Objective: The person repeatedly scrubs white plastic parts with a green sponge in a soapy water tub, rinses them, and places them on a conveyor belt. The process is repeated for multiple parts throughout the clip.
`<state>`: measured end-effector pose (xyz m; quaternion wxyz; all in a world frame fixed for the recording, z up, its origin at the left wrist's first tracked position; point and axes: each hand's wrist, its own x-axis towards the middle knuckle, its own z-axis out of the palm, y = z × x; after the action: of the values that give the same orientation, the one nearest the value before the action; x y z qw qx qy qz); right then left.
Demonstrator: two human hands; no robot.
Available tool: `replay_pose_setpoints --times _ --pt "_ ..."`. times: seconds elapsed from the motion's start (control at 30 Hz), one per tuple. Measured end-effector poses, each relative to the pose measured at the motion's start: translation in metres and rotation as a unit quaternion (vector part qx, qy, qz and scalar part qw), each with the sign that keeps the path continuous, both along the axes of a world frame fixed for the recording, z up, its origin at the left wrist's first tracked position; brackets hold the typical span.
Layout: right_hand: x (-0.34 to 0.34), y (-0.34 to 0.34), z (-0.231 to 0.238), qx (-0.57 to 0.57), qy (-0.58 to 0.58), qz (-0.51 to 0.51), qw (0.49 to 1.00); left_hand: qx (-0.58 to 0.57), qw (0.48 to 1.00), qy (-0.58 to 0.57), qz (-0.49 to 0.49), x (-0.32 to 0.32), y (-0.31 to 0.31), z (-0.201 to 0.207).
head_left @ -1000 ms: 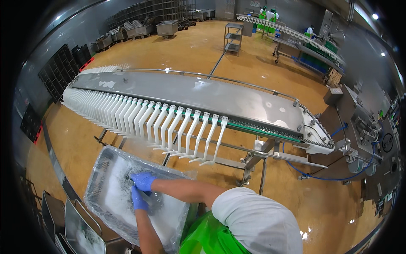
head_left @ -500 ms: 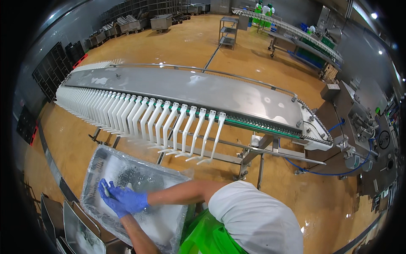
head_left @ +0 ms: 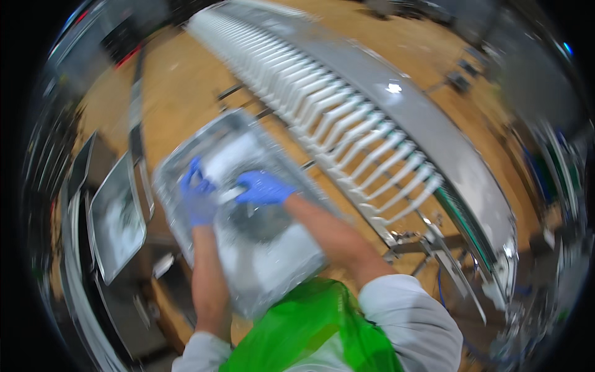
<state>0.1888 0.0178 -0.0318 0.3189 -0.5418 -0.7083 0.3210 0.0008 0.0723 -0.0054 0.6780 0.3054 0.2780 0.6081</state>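
One long steel conveyor (head_left: 437, 127) now slants from far left to near right in our view; half a second back it lay nearly crosswise. Its white paddles (head_left: 338, 113) are smooth bent plastic, ranked like comb teeth. Near left, our tub (head_left: 166, 197) looks crinkly, lined with clear film, and holds white slush (head_left: 260, 270), icy or frothy, can't tell. Our right hand (head_left: 266, 187) and left hand (head_left: 199, 199) were bunched together; now they're parted, so the right seems to carry the work: its fingers look clamped on a stubby pale piece (head_left: 230, 194) over the tub. Left fingers are apart; blur hides any contact.
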Motion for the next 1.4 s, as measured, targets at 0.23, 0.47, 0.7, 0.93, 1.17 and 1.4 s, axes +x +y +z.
replay_pose_setpoints --times 0.23,0.47,0.7,0.93,1.17,1.4 --pt "-0.031 -0.029 0.052 -0.095 0.169 -0.007 0.981 -0.111 0.991 0.073 -0.034 -0.020 0.014 0.004" --pt "-0.052 -0.052 0.021 -0.208 -0.060 0.160 0.963 -0.221 0.967 -0.116 -0.038 -0.031 0.024 0.004" --pt "-0.026 -0.025 -0.031 -0.286 -0.244 0.160 0.913 -0.040 0.923 -0.267 -0.274 -0.043 0.020 0.011" --pt "-0.032 -0.017 0.034 -0.238 0.086 0.090 0.963 -0.039 0.938 -0.234 -0.253 -0.037 0.021 0.005" --pt "-0.070 -0.042 0.052 -0.142 0.277 0.125 0.942 -0.113 0.949 -0.157 -0.250 0.002 0.020 -0.008" --pt "-0.047 -0.043 0.077 -0.193 0.227 0.116 0.947 -0.178 0.975 0.005 -0.134 0.006 0.023 0.000"
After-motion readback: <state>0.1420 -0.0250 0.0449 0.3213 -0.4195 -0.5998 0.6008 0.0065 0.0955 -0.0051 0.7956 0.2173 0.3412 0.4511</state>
